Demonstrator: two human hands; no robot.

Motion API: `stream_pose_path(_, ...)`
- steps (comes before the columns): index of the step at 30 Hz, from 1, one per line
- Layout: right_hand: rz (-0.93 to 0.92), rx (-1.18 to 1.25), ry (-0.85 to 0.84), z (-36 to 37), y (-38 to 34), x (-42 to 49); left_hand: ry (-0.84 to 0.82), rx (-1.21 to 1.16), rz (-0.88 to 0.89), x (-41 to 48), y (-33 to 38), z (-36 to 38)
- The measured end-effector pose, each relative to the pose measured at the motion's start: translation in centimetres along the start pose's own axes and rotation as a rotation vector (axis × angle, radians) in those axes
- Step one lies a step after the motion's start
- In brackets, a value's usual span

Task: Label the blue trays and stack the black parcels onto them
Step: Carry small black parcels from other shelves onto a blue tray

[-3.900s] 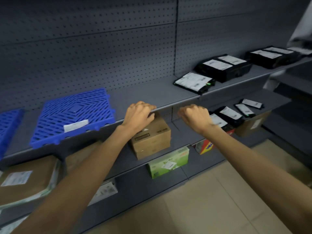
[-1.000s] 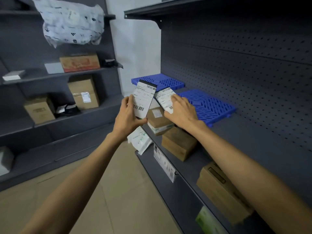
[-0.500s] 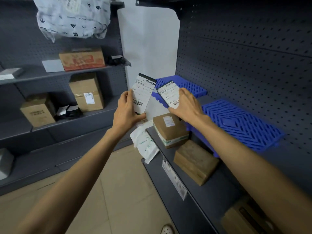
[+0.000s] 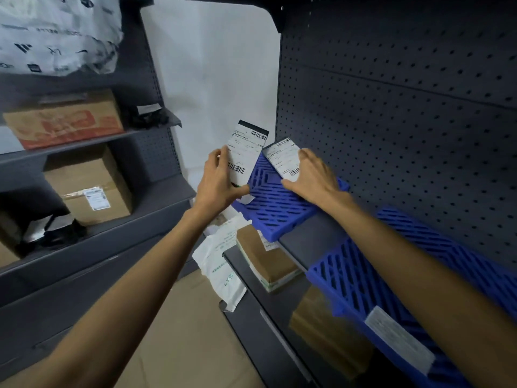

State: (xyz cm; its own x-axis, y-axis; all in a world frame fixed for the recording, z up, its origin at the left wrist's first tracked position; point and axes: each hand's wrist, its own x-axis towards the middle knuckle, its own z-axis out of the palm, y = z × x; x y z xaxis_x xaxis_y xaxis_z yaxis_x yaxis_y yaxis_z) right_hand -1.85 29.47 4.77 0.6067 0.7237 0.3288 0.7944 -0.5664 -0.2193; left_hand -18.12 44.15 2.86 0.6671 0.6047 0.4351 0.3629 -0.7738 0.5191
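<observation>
Two blue slatted trays lie on the grey shelf at the right. The far tray (image 4: 275, 203) sits at the shelf's end; the near tray (image 4: 372, 284) carries a white label (image 4: 397, 338) on its front edge. My left hand (image 4: 216, 180) holds a white barcode label sheet (image 4: 244, 152) upright beside the far tray. My right hand (image 4: 313, 176) presses a second white label (image 4: 282, 158) flat on the far tray's top. No black parcels are in view.
Brown boxes (image 4: 268, 261) and a white mailer bag (image 4: 223, 264) lie on the shelf below the trays. To the left, another grey rack holds cardboard boxes (image 4: 89, 186) and a large white bag (image 4: 56, 35). A perforated back panel (image 4: 405, 121) rises behind the trays.
I turned left from the parcel end of the shelf, and both hands now hold labels. Over the last second my right hand carried its label onto the far tray.
</observation>
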Motion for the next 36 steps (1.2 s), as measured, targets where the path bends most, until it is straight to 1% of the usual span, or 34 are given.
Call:
stream_pose_path(3, 0.074, -0.008, -0.001, 0.7, 1.1, 2.4, -0.069, -0.018, 0.047, 3.9, -0.9, 1.5)
stream_pose_path(6, 0.149, -0.019, 0.003, 1.9, 1.9, 4.1, -0.181, -0.011, 0.087, 7.7, -1.7, 3.2)
stream_pose_path(12, 0.345, -0.005, -0.067, 5.3, 1.9, 5.1, -0.412, -0.013, 0.151, 13.1, -4.3, 6.2)
stream_pose_path(15, 0.428, -0.014, -0.092, 6.7, 1.4, 5.2, -0.497, -0.018, 0.161, 14.6, -5.8, 7.4)
stream_pose_path(17, 0.479, -0.009, -0.074, 7.4, 1.0, 5.0, -0.550, -0.031, 0.179, 15.0, -6.7, 8.0)
stream_pose_path(23, 0.563, -0.036, -0.065, 7.7, -0.3, 4.6, -0.678, -0.046, 0.238, 15.8, -8.0, 8.7)
stream_pose_path(26, 0.546, -0.048, -0.049, 6.7, -0.7, 3.7, -0.691, 0.000, 0.278, 16.2, -7.6, 8.6)
stream_pose_path(29, 0.509, -0.094, -0.051, 5.0, -0.6, 2.0, -0.656, 0.080, 0.362, 16.2, -6.3, 8.3)
stream_pose_path(32, 0.498, -0.242, -0.063, 2.8, -0.3, -0.9, -0.602, 0.166, 0.536, 15.3, -3.7, 8.0)
stream_pose_path(34, 0.529, -0.358, -0.079, 1.1, 0.0, -3.5, -0.571, 0.194, 0.674, 13.8, -1.4, 7.9)
stream_pose_path(36, 0.582, -0.430, -0.089, -0.8, 0.4, -6.7, -0.552, 0.181, 0.768, 11.8, 1.4, 8.0)
